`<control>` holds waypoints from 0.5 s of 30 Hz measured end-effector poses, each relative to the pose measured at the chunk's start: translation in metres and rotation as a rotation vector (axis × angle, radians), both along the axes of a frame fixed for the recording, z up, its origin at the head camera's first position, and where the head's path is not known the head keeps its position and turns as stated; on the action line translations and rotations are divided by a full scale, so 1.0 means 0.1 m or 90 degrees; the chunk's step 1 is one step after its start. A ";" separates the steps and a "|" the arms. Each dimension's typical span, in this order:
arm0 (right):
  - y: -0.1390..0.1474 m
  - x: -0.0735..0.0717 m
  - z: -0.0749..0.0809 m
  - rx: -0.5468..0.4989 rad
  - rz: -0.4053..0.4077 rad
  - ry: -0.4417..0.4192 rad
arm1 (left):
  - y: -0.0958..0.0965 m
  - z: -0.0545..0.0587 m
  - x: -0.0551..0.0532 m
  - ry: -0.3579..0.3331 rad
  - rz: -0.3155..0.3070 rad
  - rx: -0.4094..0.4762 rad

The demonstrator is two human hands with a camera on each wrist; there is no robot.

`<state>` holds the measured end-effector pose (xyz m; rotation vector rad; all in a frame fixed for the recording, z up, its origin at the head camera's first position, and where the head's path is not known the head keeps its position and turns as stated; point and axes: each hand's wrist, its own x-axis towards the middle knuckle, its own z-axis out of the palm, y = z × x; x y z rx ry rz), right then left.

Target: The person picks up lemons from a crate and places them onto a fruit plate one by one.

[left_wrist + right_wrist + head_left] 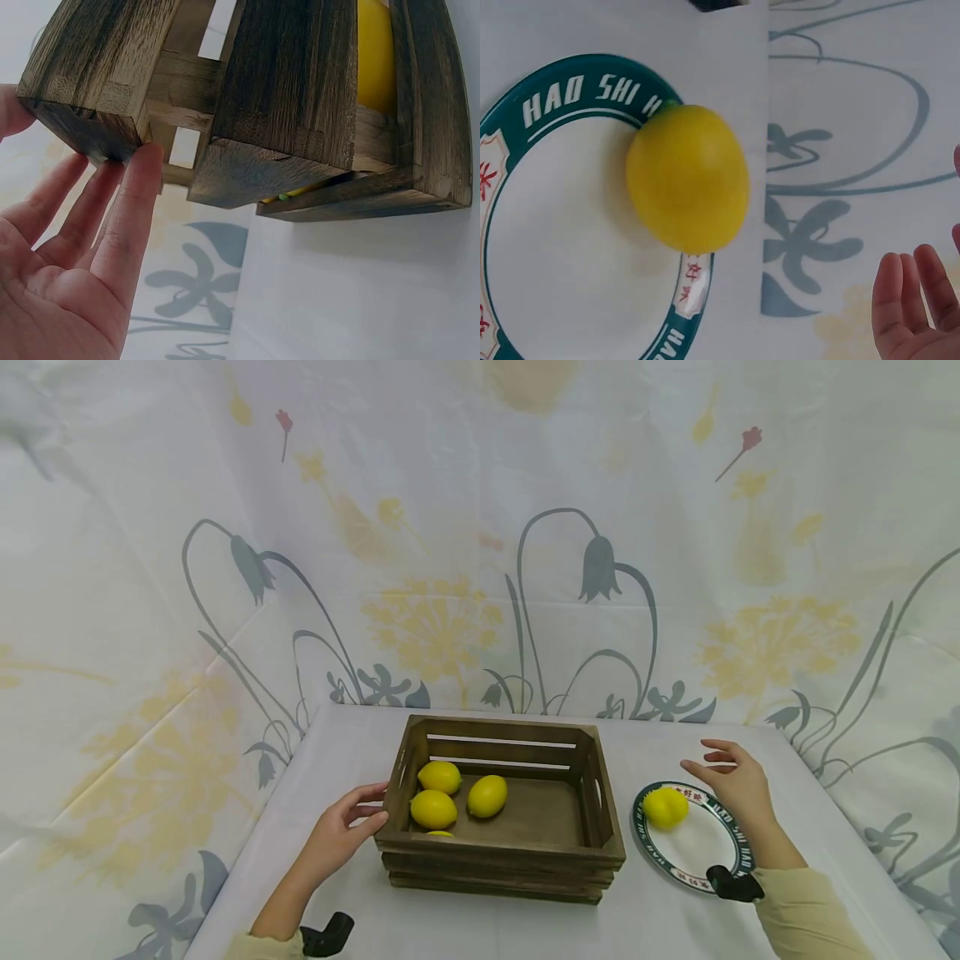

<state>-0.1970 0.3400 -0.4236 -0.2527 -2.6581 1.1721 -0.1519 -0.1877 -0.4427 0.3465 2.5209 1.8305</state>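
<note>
A dark wooden slatted crate (498, 860) stands on the table, with several yellow lemons (433, 810) in its left half. My left hand (347, 833) grips the crate's left side near the front corner. In the left wrist view, the fingers (124, 225) touch the top slat's end and the thumb is partly cut off at the edge. Right of the crate is a white plate (701, 843) with a green lettered rim. One lemon (688, 178) is at the plate's rim on the crate side. My right hand (738, 781) hovers over the plate's far side, holding nothing, fingers extended and apart from that lemon.
A white cloth covers the table (517, 931). Behind it hangs a pale curtain (480, 635) printed with grey and yellow flowers. Black camera mounts (327, 935) sit on both wrists, the right one overlapping the plate's near rim in the head view.
</note>
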 end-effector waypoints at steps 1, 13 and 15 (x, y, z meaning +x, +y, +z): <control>-0.01 0.00 0.03 -0.007 -0.003 0.005 | 0.00 0.00 0.00 0.000 0.001 0.000; -0.19 -0.03 0.30 -0.067 0.026 0.040 | 0.01 -0.01 0.01 -0.004 0.019 -0.001; -0.22 -0.05 0.33 -0.081 0.036 0.047 | 0.02 -0.01 0.01 -0.005 0.021 -0.001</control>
